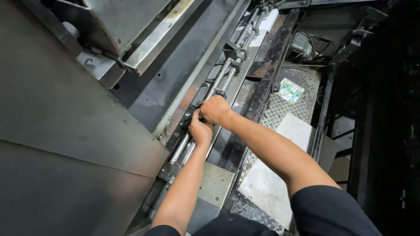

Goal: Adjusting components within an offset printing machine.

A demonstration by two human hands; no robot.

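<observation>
Steel rods (pixel 227 72), two running side by side along the sloping bed of a big grey machine (pixel 65 109), are carrying small dark clamps (pixel 237 53) at intervals, and both hands are meeting on them at one such fitting about midway down the visible length. Left hand (pixel 200 130) is curling closed around the rods from below, seemingly to steady them, while the right hand (pixel 215 109) is sitting just above and touching it, fingers folded tight over a small dark part. Beyond the arms a chequered metal step (pixel 280 109) is lying beside the machine.
</observation>
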